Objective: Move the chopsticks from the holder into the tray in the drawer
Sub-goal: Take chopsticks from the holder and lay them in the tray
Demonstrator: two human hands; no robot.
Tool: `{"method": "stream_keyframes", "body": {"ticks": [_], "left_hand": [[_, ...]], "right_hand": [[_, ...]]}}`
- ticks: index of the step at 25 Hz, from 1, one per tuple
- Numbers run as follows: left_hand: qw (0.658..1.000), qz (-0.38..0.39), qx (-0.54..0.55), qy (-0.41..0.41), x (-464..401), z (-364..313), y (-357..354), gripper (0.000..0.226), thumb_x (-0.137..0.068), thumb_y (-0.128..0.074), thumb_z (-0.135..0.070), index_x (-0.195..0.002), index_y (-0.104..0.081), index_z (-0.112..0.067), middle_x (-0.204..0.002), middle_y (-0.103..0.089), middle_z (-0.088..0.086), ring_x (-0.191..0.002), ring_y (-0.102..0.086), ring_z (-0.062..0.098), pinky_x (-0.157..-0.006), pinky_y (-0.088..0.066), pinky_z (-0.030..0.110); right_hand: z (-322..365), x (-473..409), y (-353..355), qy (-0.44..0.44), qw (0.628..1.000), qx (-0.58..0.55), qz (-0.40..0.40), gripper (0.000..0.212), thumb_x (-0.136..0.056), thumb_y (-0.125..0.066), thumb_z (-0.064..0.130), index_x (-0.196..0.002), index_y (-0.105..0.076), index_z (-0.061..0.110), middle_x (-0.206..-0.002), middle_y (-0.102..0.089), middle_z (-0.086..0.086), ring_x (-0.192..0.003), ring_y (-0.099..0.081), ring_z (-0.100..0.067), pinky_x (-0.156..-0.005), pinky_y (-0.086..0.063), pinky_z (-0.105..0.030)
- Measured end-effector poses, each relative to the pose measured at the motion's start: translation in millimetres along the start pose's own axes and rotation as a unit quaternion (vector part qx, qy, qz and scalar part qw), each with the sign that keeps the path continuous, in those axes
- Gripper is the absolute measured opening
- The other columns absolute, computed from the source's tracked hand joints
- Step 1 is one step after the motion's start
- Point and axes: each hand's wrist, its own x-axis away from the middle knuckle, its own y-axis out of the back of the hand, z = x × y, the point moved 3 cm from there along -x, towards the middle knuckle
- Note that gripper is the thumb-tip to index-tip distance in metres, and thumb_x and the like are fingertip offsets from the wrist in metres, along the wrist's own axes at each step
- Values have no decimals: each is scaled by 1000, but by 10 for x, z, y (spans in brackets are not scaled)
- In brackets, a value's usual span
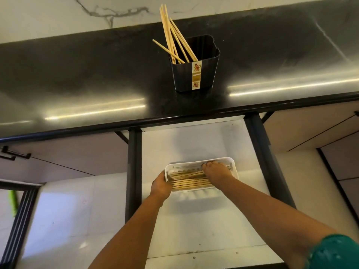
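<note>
Black holder — floral label unreadable, both hands at white tray.

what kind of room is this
Most likely a home kitchen: a glossy dark countertop against a marble-look wall, a black holder of wooden chopsticks on it, and below it an open drawer holding a white tray of chopsticks.

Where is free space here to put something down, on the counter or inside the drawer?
The counter is bare left and right of the holder. The drawer floor is free behind the tray and in front of it. The tray is crowded: chopsticks and both hands, left, right.
</note>
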Motion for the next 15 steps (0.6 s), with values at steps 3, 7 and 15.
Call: {"method": "stream_keyframes", "body": {"ticks": [3, 7, 15], "left_hand": [[1000, -24, 13, -5, -2, 17, -5, 14, -95, -55, -20, -102, -52, -32, -89, -61, -11, -74, -60, 9, -52, -47, 9], [999, -54, 2, -5, 15, 27, 4, 17, -94, -57, -16, -95, -52, -32, -83, -59, -15, -71, -59, 8, -45, -45, 3], [997, -74, 6, 7, -16, 43, -6, 20, -92, -59, -17, -102, -52, -32, -93, -61, -7, -74, -61, 12, -58, -50, 14]], "right_hand": [[-21, 50, 33, 5, 998, -10, -57, 35, -90, -58, 12, -124, -50, 12, -124, -60, -10, -114, -57, -29, -90, -47, -41], [-49, 120, 39, -6, 992, -80, -101, 30, -95, -49, 14, -126, -51, 13, -128, -57, -8, -116, -56, -26, -93, -46, -38], [126, 265, -173, -31, 974, -225, -26, 60, -99, -25, 52, -145, -38, 15, -154, -34, -6, -142, -30, -26, -119, -20, -46]]}}
